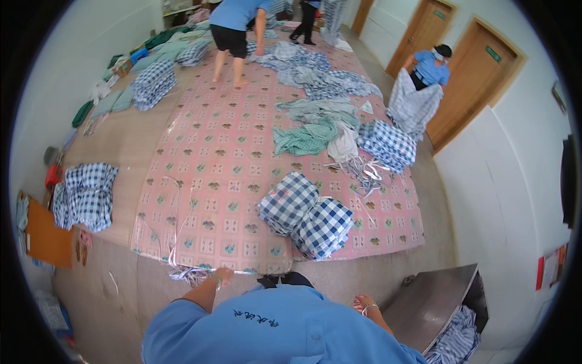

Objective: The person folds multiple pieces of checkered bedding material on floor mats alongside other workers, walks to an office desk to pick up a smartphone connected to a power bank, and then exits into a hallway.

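Note:
My left hand (224, 276) hangs by the front edge of the low pink-covered platform (224, 206), its fingers loose and nothing visible in them. Close to its left, a tangle of pale cloth strips (189, 275) lies at that edge. Off to my right side, my right hand (364, 303) is held low with its fingers apart and nothing in it, near a dark brown board or tabletop (424, 306). In front of me on the platform sits a blue-and-white checked cloth bundle (306, 215), drawn in at its middle. Neither hand touches it.
Green cloths (309, 138), a checked stack (388, 145) and loose strips (364, 173) lie farther right. Another checked bundle (88, 195) is at left. One person (233, 30) bends on the platform; another (429, 70) holds a cloth (413, 104) by the doors. A third stands far back.

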The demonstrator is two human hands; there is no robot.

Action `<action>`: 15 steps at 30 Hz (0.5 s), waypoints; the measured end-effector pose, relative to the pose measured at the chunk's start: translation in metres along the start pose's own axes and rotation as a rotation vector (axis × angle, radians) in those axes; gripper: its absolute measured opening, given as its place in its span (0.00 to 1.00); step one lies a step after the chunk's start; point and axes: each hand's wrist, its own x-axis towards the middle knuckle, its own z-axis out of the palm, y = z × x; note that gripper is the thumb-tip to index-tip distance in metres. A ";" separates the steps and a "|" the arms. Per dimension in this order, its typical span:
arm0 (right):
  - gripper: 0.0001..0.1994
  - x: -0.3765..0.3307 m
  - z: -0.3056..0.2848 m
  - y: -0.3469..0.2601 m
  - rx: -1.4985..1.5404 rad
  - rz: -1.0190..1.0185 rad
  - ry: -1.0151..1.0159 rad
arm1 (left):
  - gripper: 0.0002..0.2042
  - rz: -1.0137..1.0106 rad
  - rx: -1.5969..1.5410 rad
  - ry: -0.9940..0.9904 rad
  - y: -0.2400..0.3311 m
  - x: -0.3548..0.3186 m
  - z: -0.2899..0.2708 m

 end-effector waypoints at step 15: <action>0.10 0.003 -0.131 0.073 0.144 -0.283 0.181 | 0.16 -0.259 0.614 0.298 0.141 0.118 0.180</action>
